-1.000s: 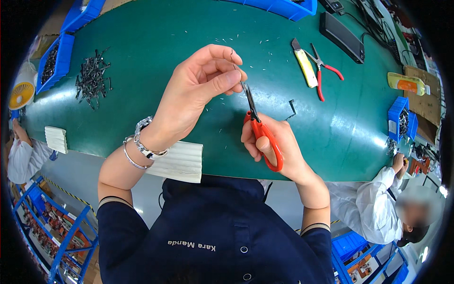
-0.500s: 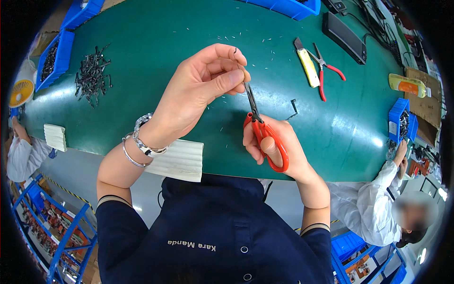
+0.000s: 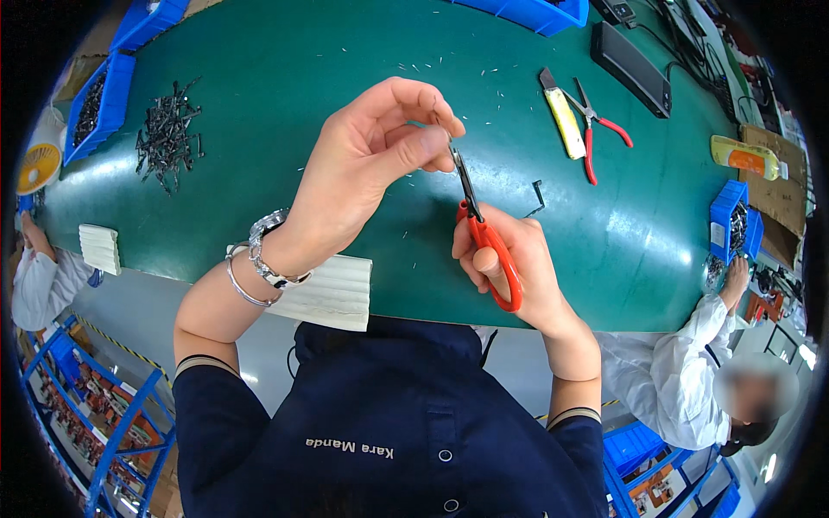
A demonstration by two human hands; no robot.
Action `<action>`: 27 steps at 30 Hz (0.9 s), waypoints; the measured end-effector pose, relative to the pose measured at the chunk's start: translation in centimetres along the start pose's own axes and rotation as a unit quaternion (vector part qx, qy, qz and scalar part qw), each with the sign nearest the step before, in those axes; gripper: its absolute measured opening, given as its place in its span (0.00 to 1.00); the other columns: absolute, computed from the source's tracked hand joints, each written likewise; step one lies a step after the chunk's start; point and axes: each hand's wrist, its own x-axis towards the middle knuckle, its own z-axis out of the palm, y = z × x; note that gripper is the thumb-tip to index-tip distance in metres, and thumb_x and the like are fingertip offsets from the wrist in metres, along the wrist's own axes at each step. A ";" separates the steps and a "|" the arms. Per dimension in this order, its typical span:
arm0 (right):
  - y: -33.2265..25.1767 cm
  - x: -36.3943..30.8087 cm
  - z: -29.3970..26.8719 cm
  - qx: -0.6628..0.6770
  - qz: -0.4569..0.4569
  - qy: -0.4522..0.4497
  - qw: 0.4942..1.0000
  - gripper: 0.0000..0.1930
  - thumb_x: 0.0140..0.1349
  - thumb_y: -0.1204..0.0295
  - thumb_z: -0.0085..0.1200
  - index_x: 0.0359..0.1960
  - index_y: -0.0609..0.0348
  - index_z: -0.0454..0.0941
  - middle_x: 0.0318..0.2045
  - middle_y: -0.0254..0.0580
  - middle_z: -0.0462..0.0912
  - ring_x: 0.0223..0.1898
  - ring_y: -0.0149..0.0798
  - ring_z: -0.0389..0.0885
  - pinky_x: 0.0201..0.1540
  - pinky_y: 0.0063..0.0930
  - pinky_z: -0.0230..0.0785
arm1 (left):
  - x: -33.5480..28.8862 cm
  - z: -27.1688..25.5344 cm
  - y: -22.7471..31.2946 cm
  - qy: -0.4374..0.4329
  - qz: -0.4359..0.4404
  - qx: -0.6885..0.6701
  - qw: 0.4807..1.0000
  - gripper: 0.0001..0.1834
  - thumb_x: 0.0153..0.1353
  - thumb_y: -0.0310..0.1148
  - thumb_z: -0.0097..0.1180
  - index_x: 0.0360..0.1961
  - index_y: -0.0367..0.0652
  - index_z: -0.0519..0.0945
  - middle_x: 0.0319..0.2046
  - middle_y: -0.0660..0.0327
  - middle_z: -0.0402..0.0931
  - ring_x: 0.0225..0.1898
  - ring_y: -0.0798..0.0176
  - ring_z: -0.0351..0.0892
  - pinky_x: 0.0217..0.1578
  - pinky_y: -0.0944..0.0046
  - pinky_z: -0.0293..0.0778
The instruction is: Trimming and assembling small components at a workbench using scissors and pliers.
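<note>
Over the green table, my left hand (image 3: 384,155) is closed in a pinch on a small thin black part, which its fingers mostly hide. My right hand (image 3: 522,263) is wrapped round red-handled scissors (image 3: 466,181), with the thumb through one loop. The blades point up and away from me, and their tips are at my left fingertips. Whether they touch the part I cannot tell. A single bent black piece (image 3: 539,198) lies on the table just beyond my right hand. Farther left is a loose pile of similar black pieces (image 3: 167,134).
A yellow-handled cutter knife (image 3: 566,125) and red-handled pliers (image 3: 591,134) lie at the right. Beyond them is a black box-shaped device (image 3: 630,69). Blue bins (image 3: 110,116) stand along the edges. A ridged white pad (image 3: 332,293) lies near me. A co-worker (image 3: 661,384) sits at the right.
The scissors and my right hand have shifted slightly right, and the handles are closer together. My left fingers have curled a little; the part's hooked end above them no longer shows.
</note>
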 end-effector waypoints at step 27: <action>-0.4 0.1 0.1 0.084 0.030 -0.022 0.996 0.25 0.67 0.48 0.50 0.26 0.60 0.70 0.12 0.30 0.67 0.14 0.25 0.69 0.17 0.20 0.61 | -0.2 -0.3 -0.1 -0.018 -0.062 -0.040 0.997 0.05 0.67 0.29 0.54 0.42 0.43 0.73 0.39 0.64 0.74 0.37 0.75 0.75 0.42 0.73 0.74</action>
